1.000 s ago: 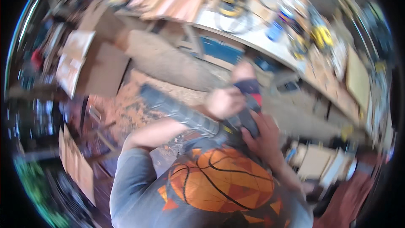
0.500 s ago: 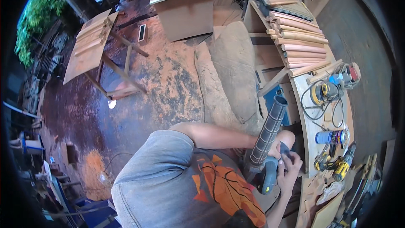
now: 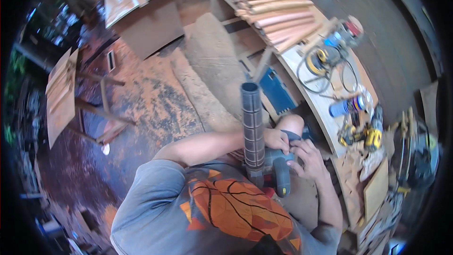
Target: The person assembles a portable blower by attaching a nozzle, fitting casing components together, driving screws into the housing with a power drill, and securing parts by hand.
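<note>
A power tool with a teal body (image 3: pixel 272 157), a black curved handle (image 3: pixel 282 179) and a long ribbed dark grey tube (image 3: pixel 252 130) rests in my lap, the tube pointing up and away. My left hand (image 3: pixel 275 140) reaches in behind the tube, its fingers pinched on a dark grey strip (image 3: pixel 291 135) at the tool's far end. Against the same strip, from the right, my right hand (image 3: pixel 307 159) has bent fingers, with its thumb low beside the handle. The fingertips partly hide the strip, and its full shape does not show.
On the bench (image 3: pixel 309 89) to the right lie several rounded wooden pieces (image 3: pixel 278 9), a corded yellow sander (image 3: pixel 317 61), a blue can (image 3: pixel 347 107) and a yellow drill (image 3: pixel 373 134). A blue case (image 3: pixel 279 92) sits under it. Sawdust (image 3: pixel 151 80) covers the floor ahead.
The view has swung to the right, so everything sits further left in it. The tube now stands more upright. My right hand's fingers have come closer to my left hand at the strip.
</note>
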Demonstrator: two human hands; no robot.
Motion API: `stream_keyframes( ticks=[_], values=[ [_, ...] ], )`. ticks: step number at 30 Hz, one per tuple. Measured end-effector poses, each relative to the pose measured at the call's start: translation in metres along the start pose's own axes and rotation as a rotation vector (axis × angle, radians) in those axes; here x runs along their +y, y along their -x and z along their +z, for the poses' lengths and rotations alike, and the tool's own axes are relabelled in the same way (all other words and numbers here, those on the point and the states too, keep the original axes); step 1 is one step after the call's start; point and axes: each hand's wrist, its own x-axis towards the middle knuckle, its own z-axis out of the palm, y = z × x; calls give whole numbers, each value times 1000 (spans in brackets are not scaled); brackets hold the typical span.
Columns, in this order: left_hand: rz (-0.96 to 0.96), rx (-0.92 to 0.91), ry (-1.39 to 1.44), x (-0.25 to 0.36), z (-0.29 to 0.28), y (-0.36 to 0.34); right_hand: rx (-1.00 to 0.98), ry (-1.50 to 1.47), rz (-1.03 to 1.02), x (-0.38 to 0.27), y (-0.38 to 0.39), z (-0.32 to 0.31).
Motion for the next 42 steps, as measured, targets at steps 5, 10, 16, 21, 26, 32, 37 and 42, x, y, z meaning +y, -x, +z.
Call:
stream_keyframes(
  ticks=[5, 10, 16, 21, 26, 32, 37, 42],
  values=[
    [44, 90, 209, -24, 2, -15, -35, -28, -35, 6, 10, 1],
    [-200, 80, 313, 12, -1, 4, 94, -138, 7, 18, 25, 22],
    [-158, 44, 191, 29, -4, 10, 6, -225, 70, 22, 7, -7],
    [174, 365, 874, 33, 2, 43, -78, 5, -94, 28, -9, -16],
    [729, 125, 1140, 74, 24, 106, -201, 133, -4, 14, -16, -27],
    [742, 353, 520, 81, 66, 111, -374, 159, 224, -3, -12, -29],
    [819, 266, 452, 75, 84, 109, -172, 73, 110, 5, 1, -41],
    [919, 244, -25, 91, 79, 94, -362, 401, -170, -3, -25, -68]
  ],
)
